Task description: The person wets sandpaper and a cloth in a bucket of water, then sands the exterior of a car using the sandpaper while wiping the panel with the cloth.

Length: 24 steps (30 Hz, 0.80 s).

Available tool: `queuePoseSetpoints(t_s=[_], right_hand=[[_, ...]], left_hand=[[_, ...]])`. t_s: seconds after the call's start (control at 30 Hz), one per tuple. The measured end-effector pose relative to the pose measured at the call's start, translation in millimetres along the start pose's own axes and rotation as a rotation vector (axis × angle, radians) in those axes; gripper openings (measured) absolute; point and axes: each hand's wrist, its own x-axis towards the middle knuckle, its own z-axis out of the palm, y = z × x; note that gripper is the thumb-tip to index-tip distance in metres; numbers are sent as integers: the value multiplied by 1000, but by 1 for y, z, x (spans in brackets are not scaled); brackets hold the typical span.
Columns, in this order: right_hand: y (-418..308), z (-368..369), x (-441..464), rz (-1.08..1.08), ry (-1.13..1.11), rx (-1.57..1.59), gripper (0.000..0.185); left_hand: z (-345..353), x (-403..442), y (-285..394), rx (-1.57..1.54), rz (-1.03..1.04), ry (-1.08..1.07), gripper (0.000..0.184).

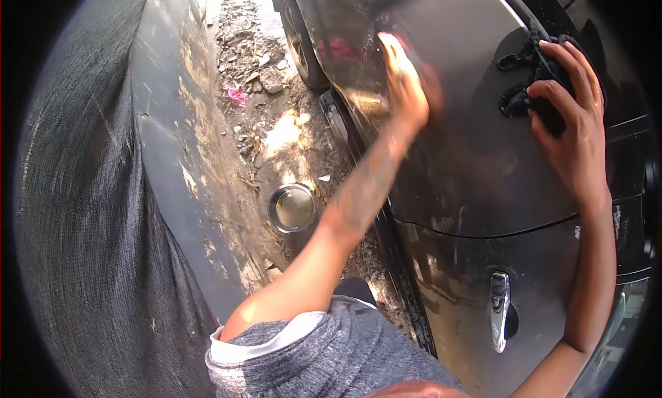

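Against a glossy dark car body panel (469, 181), our right hand (579, 126) curls its fingers around a bunched black fabric cloth (546, 68), while our left hand (405, 84) stands flat and empty, fingers together. Grit from the rubble-strewn dirt ground (238, 50), if caught beneath the cloth, could scratch the panel, we judge, and a misplaced foot could tip the round container of murky liquid (271, 208).

So the left arm (341, 215) reaches up and left of the door handle (498, 315), pretty much straight, left hand (405, 88) out flat, fingers extended. Right elbow (578, 344) is bent, right of the handle, forearm (594, 260) going up past it, right hand (579, 129) well above with fingers and thumb curled.
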Motion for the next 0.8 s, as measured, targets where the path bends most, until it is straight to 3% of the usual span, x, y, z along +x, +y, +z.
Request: queuePoseSetpoints(t_s=[0.03,0.1,0.13,0.23,0.3,0.37,0.4,0.43,0.47,0.6,0.63,0.7,0.77,0.8], right_hand=[[0,0,0,-3,1,-1,34],[1,0,0,-5,-10,-30,35],[1,0,2,-10,-4,-35,35],[0,-1,0,-4,-24,-24,36],[-1,-2,0,-8,-19,-17,36],[-1,-1,1,-8,-19,-24,37],[-1,0,1,-18,-21,-31,37],[0,0,2,-22,-13,-36,37],[2,0,2,-24,-19,-42,38],[-1,-1,1,-16,-26,-20,38],[-1,-2,0,-12,-33,-16,38],[0,0,1,-17,-37,-47,38],[0,0,1,-26,-43,-46,38],[2,-1,1,-38,-53,-40,38]], left_hand=[[7,-51,32,73,-32,-13,57],[8,-142,67,-77,119,-157,59],[-7,-125,61,-74,150,-229,60],[7,-6,-72,-731,-206,25,59],[-8,3,-34,-190,-142,-47,62],[5,-57,26,-102,-191,-43,65],[9,-111,44,-35,-108,-115,67],[9,-151,48,-180,39,-195,73],[1,-140,45,-148,96,-221,71],[-15,9,-41,-140,-63,-92,63],[-19,12,-24,-133,-114,-85,62],[-1,-41,57,-319,-434,68,61],[6,-133,55,-135,148,-113,62],[6,-111,41,-140,150,-106,62]])
